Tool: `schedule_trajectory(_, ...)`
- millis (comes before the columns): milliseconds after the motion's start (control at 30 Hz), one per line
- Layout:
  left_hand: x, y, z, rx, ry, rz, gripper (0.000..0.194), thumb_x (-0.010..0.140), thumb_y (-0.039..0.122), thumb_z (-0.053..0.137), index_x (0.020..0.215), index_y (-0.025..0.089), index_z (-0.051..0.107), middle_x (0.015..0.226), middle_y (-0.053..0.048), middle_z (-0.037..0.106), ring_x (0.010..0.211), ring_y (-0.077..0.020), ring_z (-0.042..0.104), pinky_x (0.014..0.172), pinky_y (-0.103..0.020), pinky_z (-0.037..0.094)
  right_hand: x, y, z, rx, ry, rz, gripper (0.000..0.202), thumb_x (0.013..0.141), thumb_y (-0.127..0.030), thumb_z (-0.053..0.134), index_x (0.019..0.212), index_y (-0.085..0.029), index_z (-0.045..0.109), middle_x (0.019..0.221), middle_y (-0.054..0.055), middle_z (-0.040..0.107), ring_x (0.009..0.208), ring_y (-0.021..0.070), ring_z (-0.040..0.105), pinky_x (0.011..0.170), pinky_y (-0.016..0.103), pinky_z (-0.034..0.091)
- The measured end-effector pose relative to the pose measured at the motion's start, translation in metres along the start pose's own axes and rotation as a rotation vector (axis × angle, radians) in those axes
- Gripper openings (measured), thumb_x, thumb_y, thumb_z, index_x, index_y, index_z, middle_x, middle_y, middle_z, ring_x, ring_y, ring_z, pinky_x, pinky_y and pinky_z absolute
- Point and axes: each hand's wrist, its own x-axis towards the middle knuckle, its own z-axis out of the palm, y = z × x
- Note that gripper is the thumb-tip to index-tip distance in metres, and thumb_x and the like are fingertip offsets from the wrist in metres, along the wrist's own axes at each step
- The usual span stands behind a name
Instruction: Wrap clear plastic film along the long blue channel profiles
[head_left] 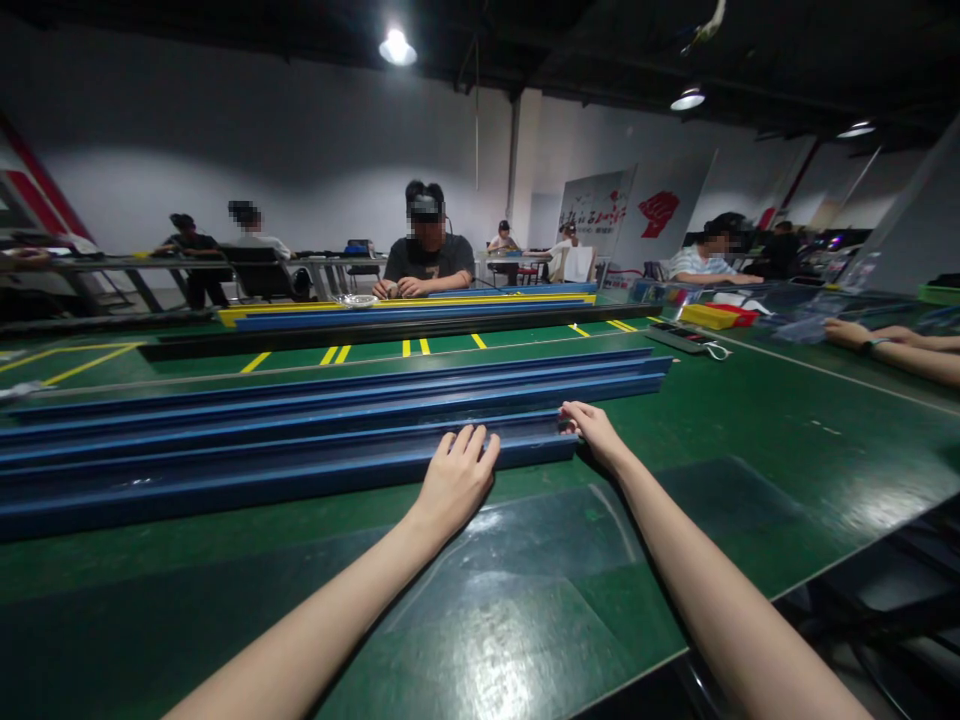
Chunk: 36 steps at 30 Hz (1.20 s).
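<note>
A long blue trough-shaped channel [300, 467] lies across the green table in front of me. My left hand [459, 465] rests over its near edge, with the fingers bent across the rim into the trough. At the channel's right end is my right hand [592, 428], its fingers curled and pinched together there. Whether those fingertips hold the channel itself or a small piece in it is too unclear to see. Just behind lies another blue channel [420, 392], roughly parallel. Clear plastic sheets [540, 530] lie flat on the table beneath my forearms.
Farther back lie a black strip [360, 335] and yellow and blue strips [412, 314]. A phone-like dark device [682, 338] and a yellow tray [706, 317] are at right. A person [427, 255] sits opposite; another person's hands [847, 333] are at far right.
</note>
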Motion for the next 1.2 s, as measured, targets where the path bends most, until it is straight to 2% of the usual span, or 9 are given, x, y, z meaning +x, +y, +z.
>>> schedule_trajectory(100, 0.0003, 0.0000, -0.0015, -0.010, 0.000, -0.003, 0.033, 0.078, 0.019, 0.046, 0.110, 0.015, 0.050, 0.113, -0.012, 0.054, 0.104, -0.0234, 0.048, 0.083, -0.035, 0.039, -0.0029, -0.0029, -0.0021, 0.016, -0.019, 0.020, 0.038, 0.060, -0.052, 0.057, 0.069, -0.015, 0.060, 0.065, 0.001, 0.058, 0.047, 0.0072, 0.048, 0.046, 0.021, 0.036)
schedule_trajectory(200, 0.0007, 0.0001, -0.0025, -0.021, -0.003, -0.011, 0.033, 0.078, 0.019, 0.046, 0.110, 0.015, 0.050, 0.114, -0.012, 0.054, 0.105, -0.0233, 0.048, 0.083, -0.036, 0.039, -0.0040, -0.0051, -0.0023, -0.022, -0.044, 0.036, 0.041, 0.060, -0.054, 0.057, 0.072, -0.015, 0.060, 0.059, 0.000, 0.056, 0.046, 0.0072, 0.047, 0.044, 0.021, 0.032)
schedule_trajectory(433, -0.0002, -0.0001, 0.0015, -0.009, 0.006, -0.009, 0.030, 0.081, 0.020, 0.044, 0.111, 0.015, 0.050, 0.113, -0.011, 0.054, 0.105, -0.0228, 0.048, 0.083, -0.035, 0.038, -0.0020, -0.0039, 0.0004, -0.048, -0.029, 0.030, 0.038, 0.059, -0.053, 0.057, 0.067, -0.016, 0.057, 0.054, -0.002, 0.053, 0.044, 0.0066, 0.044, 0.043, 0.020, 0.027)
schedule_trajectory(733, -0.0008, -0.0005, 0.0003, 0.028, -0.006, -0.010, 0.029, 0.082, 0.017, 0.043, 0.111, 0.016, 0.050, 0.114, -0.009, 0.055, 0.104, -0.0221, 0.049, 0.081, -0.035, 0.039, -0.0044, -0.0071, 0.0025, -0.047, -0.031, 0.024, 0.026, 0.054, -0.041, 0.060, 0.061, -0.016, 0.054, 0.049, -0.005, 0.048, 0.043, 0.0064, 0.040, 0.044, 0.020, 0.025)
schedule_trajectory(1200, -0.0014, -0.0001, -0.0017, 0.007, 0.010, -0.020, 0.028, 0.082, 0.016, 0.044, 0.109, 0.018, 0.052, 0.113, -0.008, 0.056, 0.103, -0.0215, 0.049, 0.079, -0.034, 0.039, -0.0092, -0.0099, 0.0043, -0.076, -0.001, 0.016, 0.023, 0.055, -0.040, 0.058, 0.060, -0.017, 0.054, 0.051, -0.004, 0.050, 0.045, 0.0073, 0.040, 0.045, 0.021, 0.027)
